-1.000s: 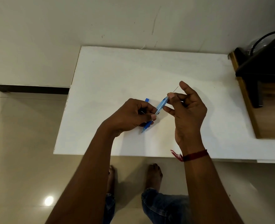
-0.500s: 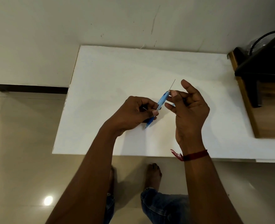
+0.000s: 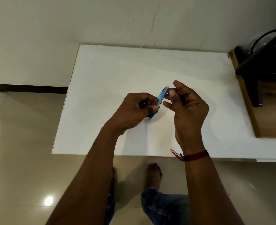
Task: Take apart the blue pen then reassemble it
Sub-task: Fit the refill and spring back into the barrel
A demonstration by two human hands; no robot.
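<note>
Blue pen [image 3: 161,97] in curled fingers [image 3: 147,96] of left hand [image 3: 134,110], top end pinched by right hand [image 3: 189,108], above table [image 3: 117,70].

The middle of the pen [image 3: 161,96] is hidden by fingers [image 3: 151,108] of the left hand [image 3: 134,111]. A thin sliver [image 3: 145,104] held there cannot be identified. The dark furniture [image 3: 263,65] is cut off at right.

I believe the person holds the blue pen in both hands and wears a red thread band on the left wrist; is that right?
Not quite: the head view shows the red thread band on the right wrist. The left hand and right hand do hold the blue pen.
</note>
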